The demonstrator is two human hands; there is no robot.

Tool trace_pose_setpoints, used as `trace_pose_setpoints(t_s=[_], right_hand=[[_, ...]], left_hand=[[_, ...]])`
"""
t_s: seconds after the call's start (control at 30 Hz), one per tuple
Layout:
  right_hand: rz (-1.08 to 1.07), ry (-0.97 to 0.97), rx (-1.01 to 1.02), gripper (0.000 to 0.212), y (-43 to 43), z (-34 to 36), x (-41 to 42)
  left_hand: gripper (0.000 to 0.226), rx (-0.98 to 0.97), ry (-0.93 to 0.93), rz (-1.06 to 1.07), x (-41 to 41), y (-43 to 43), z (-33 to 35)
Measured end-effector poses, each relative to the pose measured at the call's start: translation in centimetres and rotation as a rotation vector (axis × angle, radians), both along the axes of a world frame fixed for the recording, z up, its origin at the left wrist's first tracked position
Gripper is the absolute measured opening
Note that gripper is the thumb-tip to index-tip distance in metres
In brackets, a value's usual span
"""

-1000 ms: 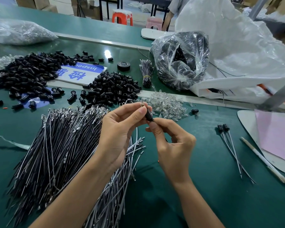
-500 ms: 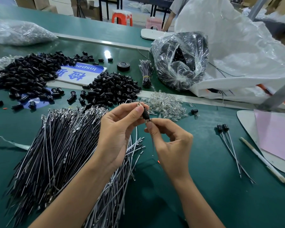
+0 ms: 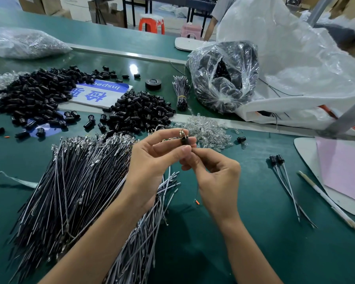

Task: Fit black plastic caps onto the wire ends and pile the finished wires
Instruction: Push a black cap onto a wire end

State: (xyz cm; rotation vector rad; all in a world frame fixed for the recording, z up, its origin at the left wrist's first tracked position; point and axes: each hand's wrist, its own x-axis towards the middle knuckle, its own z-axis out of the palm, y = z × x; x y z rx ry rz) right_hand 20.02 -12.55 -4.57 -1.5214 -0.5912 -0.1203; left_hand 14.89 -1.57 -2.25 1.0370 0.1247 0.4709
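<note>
Currently both hands are raised over the green surface (image 3: 254, 242). Left hand (image 3: 150, 160) pinches the black cap (image 3: 186, 141) between thumb and fingers, with a metal terminal poking out its top. Right hand (image 3: 215, 181) pinches the wire (image 3: 197, 193) just below the cap. Two finished wires (image 3: 285, 177) lie to the right, the uncapped wire pile (image 3: 70, 191) to the left.

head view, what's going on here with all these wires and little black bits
A person is fitting a black cap onto a wire end. The left hand pinches the black cap, a metal terminal poking out of its top, while the right hand pinches the wire just below it. Two finished wires lie to the right. The heap of uncapped wires lies to the left, with loose caps beyond it.
</note>
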Motion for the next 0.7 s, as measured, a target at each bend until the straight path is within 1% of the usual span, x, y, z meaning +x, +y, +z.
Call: trace_pose_setpoints(t_s=[0.13, 0.23, 0.4, 0.57, 0.7], right_hand=[[0.032, 0.03, 0.002, 0.006, 0.1, 0.0, -0.1], [0.032, 0.021, -0.009, 0.005, 0.1, 0.0, -0.2], [0.032, -0.002, -0.035, 0.006, 0.1, -0.1, -0.4], [0.057, 0.011, -0.033, 0.009, 0.2, -0.1, -0.6], [0.08, 0.022, -0.056, 0.012, 0.6, -0.2, -1.1]], left_hand=[[0.023, 0.02, -0.028, 0.075, 0.0, 0.0, 0.1], [0.02, 0.02, -0.048, 0.088, -0.1, 0.0, 0.4], [0.03, 0.0, -0.056, 0.097, 0.0, 0.3, 0.7], [0.031, 0.007, -0.074, 0.117, -0.1, 0.3, 0.9], [0.034, -0.01, -0.052, 0.157, -0.1, 0.6, 1.0]])
